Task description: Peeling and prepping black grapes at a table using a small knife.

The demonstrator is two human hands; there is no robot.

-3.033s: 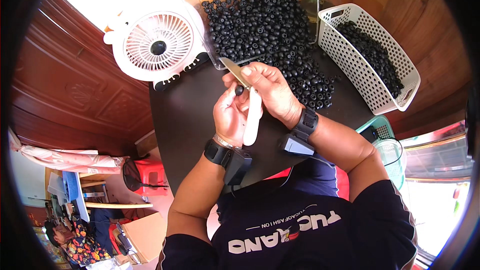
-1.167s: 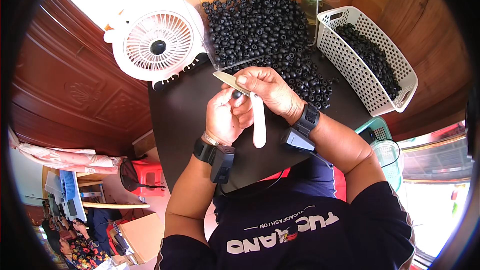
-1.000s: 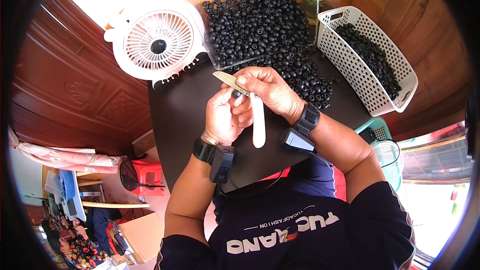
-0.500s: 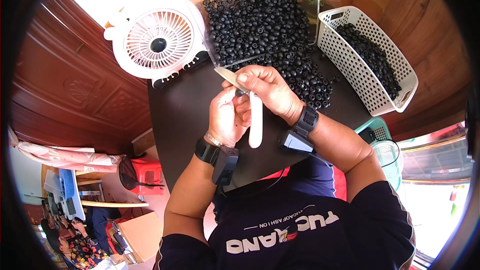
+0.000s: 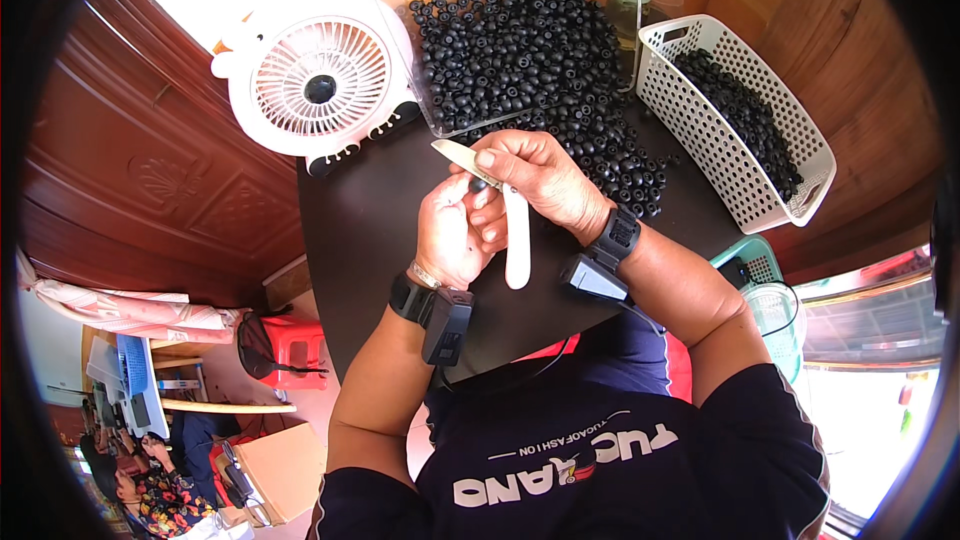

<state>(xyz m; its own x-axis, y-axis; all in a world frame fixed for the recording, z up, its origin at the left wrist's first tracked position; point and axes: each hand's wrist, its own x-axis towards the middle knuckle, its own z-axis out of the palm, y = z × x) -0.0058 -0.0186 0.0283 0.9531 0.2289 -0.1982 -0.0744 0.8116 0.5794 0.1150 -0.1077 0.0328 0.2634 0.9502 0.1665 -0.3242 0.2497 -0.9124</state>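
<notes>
My right hand [image 5: 540, 175] is closed round a folding knife [image 5: 516, 240] with a pale pink handle, its blade pointing up and to the left. Below the blade, my left hand [image 5: 455, 235] pinches a small black rounded part [image 5: 478, 185] between its fingers. The blade lies right over that part; whether it touches cannot be made out. Just beyond my hands a heap of black ring-shaped parts [image 5: 520, 50] fills a clear plastic bin [image 5: 436, 130] and spills onto the dark table [image 5: 370, 230].
A white animal-shaped fan [image 5: 318, 88] stands at the far left. To the right is a white perforated basket [image 5: 700, 145] holding small black pieces [image 5: 740, 115]. Green baskets [image 5: 775, 315] sit low at the right. A red stool [image 5: 295, 352] and another person [image 5: 150, 480] appear at lower left.
The knife has tilted slightly, its handle end shifting a little right and up. The black part shows more clearly between my left fingers. Both hands otherwise keep their places.
</notes>
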